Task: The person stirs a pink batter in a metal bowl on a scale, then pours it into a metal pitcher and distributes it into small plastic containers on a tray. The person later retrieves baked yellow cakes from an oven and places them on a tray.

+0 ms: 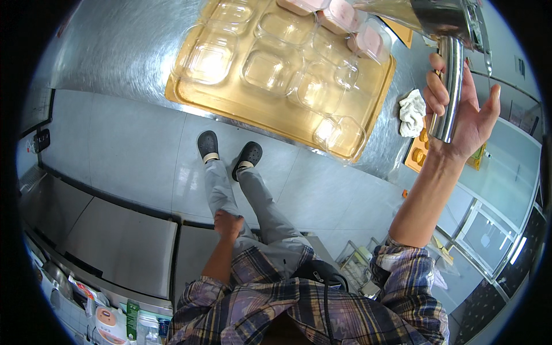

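My right hand point(457, 99) holds the shiny tubular handle point(448, 90) of a metal vessel point(444, 19), which is partly cut off by the top edge. My left hand point(228, 223) rests on my left leg near the knee; its fingers are too small and bent to read clearly. On the steel worktable before me lies a golden tray point(233, 116) with several clear plastic containers point(269, 71), some overlapping its edge. At the tray's far right side, several containers hold a pink filling point(340, 16).
A crumpled white cloth point(412, 113) lies on the steel table point(116, 47) right of the tray. Beyond it is an orange tray with small round pieces point(418, 156). Steel counters point(120, 246) stand behind me, and a wire rack point(355, 263) is at my right side.
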Tool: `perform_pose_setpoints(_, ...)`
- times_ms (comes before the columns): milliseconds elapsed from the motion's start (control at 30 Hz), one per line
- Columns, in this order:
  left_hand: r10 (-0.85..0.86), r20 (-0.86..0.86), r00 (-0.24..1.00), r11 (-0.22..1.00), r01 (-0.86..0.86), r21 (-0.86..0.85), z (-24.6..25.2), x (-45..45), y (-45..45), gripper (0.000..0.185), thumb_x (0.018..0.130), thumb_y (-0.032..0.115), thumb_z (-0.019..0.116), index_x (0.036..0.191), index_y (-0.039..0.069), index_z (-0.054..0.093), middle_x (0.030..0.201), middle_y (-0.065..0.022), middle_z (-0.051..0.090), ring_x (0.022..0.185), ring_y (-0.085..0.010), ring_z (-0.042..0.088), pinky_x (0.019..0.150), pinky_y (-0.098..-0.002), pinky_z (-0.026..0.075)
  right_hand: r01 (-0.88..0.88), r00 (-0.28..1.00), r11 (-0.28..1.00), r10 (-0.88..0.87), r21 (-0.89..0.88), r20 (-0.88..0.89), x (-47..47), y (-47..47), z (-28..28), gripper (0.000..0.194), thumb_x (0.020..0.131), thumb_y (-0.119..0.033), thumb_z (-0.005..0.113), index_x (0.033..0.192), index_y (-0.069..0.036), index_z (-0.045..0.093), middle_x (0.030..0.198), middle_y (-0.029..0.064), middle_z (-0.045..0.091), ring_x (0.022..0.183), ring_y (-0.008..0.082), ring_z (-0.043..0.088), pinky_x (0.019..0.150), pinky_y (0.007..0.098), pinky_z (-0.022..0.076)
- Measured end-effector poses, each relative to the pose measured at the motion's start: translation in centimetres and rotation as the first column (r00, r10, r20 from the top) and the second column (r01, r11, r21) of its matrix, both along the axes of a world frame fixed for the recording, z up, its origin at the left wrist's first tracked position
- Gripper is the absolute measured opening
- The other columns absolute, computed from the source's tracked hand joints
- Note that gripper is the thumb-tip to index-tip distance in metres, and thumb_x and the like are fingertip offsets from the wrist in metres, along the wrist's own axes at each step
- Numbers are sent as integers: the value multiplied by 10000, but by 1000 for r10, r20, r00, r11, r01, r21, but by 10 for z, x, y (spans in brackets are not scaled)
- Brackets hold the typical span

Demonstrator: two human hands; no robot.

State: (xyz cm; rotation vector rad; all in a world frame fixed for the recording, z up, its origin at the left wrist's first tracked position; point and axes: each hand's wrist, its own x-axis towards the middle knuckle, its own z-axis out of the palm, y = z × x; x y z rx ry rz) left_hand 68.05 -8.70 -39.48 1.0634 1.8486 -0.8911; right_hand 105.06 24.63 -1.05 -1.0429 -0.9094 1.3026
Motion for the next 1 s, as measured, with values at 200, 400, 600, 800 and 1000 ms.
perform_pose_setpoints(200, 12, -18, 1000, 1000, -12, -16, -7, 5, 3, 1088, 633, 540, 831, 1345, -126, 349, 1268, -264, 549, 1108, -363, 630, 899, -443, 555, 80, 997, 997, -79, 19, -9, 17, -31, 13, 854, 960, -526, 511, 1419, 140, 236, 1128, 223, 419, 707, 130, 434, 547, 222, 457)
perform_pose_setpoints(400, -6, -53, 999, 1000, 8, 22, -11, 6, 0, 1058, 600, 508, 852, 1322, -108, 384, 1241, -236, 571, 1095, -353, 638, 891, -447, 557, 195, 976, 979, -188, -64, 109, 37, -45, -8, 486, 1046, -378, 404, 1305, 33, 423, 1076, 223, 490, 671, 124, 468, 520, 207, 450)
perform_pose_setpoints(600, -9, -54, 998, 1000, 9, -5, -7, 6, 2, 1078, 610, 530, 846, 1333, -115, 373, 1255, -245, 564, 1109, -354, 631, 911, -442, 549, 252, 963, 967, -248, -30, 106, 42, -51, -19, 363, 1085, -283, 367, 1304, 3, 411, 1034, 183, 507, 627, 86, 448, 477, 167, 450)
perform_pose_setpoints(800, -33, -32, 999, 999, 32, -34, -4, 6, 7, 1054, 633, 511, 835, 1345, -110, 367, 1284, -246, 544, 1144, -351, 613, 923, -448, 541, 184, 978, 983, -183, 8, 104, 42, -55, -9, 300, 1078, -288, 394, 1270, -72, 475, 1036, 196, 529, 643, 93, 502, 486, 179, 454)
perform_pose_setpoints(1000, -19, -46, 999, 999, 17, -45, -3, 9, 12, 1056, 625, 514, 837, 1347, -101, 374, 1280, -240, 547, 1136, -348, 617, 918, -453, 544, 197, 970, 980, -192, -22, 149, 39, -51, -16, 314, 1078, -271, 402, 1276, -40, 480, 1009, 198, 558, 636, 108, 515, 481, 195, 442)
